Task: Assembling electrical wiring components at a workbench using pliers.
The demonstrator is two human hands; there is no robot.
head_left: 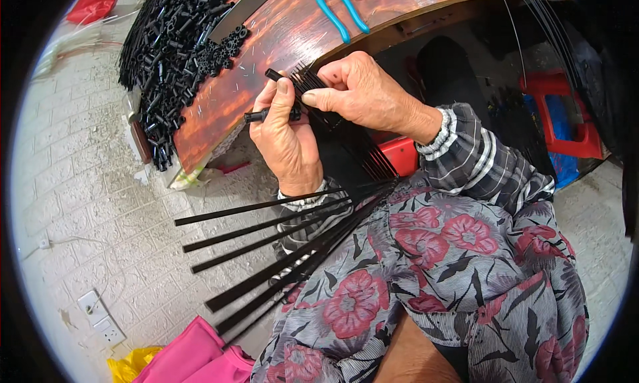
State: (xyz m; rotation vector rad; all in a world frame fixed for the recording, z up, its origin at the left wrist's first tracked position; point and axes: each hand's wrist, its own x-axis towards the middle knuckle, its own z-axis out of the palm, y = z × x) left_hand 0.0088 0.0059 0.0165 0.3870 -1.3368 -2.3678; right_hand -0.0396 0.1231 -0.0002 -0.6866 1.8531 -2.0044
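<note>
Long slim black strips [269,270] fan from lap to lower L; look light, springy, tangle-prone; hold bunched where they converge; thin black wiry rods [308,80] in R hand [356,93], narrow thumb-finger pinch; look stiff, bendable; take near tips; short black plastic tubes [255,117] in L hand [289,143], fingers curled round; look light, maybe slippery; hold mid-barrel; count: 1 glossy red-brown wooden table [279,33]; 1 black plastic-parts heap [173,63], pieces uncountable; approx. 6 strip ends; 1 pr. blue-handled pliers [329,17]; 2 tubes.

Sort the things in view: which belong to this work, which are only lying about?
Apparently in the work:
black tube, left hand
thin black rods, right hand
heap of black parts

Apparently lying about:
pink cloth
yellow bag
red bag
</note>
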